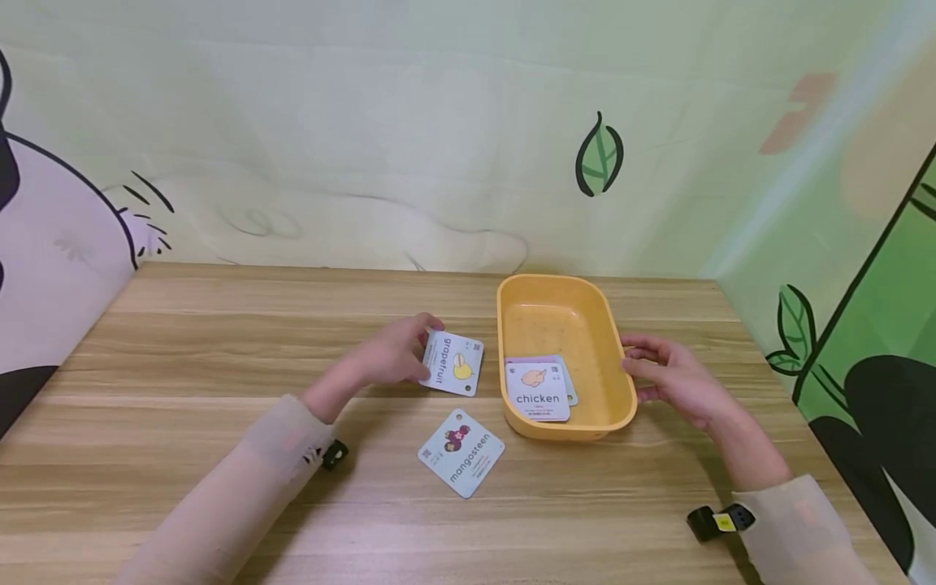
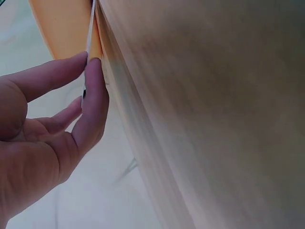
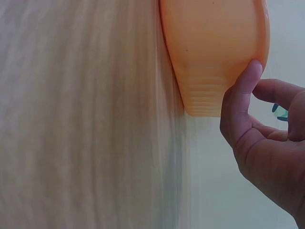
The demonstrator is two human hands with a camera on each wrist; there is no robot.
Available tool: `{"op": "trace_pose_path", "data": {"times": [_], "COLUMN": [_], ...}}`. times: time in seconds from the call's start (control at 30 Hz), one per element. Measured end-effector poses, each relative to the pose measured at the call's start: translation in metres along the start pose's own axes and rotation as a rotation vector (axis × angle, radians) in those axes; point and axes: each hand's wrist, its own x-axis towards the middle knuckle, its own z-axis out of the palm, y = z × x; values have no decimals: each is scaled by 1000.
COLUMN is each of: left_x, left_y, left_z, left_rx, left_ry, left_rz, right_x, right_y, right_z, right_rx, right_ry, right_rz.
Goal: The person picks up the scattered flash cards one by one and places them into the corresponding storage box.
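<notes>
My left hand (image 1: 395,351) pinches a grapefruit picture card (image 1: 452,363) at its left edge. In the left wrist view the card (image 2: 89,40) shows edge-on between thumb and finger, tilted off the wooden surface. To its right stands a yellow plastic basket (image 1: 617,325), holding a chicken card (image 1: 538,392) with other cards partly hidden beneath. The fingertips of my right hand (image 1: 676,375) touch the basket's right side; in the right wrist view one fingertip (image 3: 255,69) meets its outer wall just under the rim. Nearer me, a mangosteen card (image 1: 462,452) lies flat on the table.
The wood-grain table (image 1: 256,349) runs back to a pale cloth backdrop (image 1: 351,146) with printed leaves and animal shapes. Another printed panel (image 1: 863,325) borders the right side. Each wrist wears a small black camera, such as the right one (image 1: 720,522).
</notes>
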Motion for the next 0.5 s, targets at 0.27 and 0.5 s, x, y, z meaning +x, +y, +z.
{"op": "trace_pose_path", "data": {"times": [0.27,0.5], "left_x": [-7,-11], "left_y": [-5,-7], "left_z": [-6,-11], "left_rx": [-228,-304], "left_ry": [-13,4], "left_rz": [6,-5], "right_x": [0,0], "right_y": [0,-1], "right_z": [0,0], "right_rx": [1,-6], "right_ry": [2,1], "right_rz": [3,5]}}
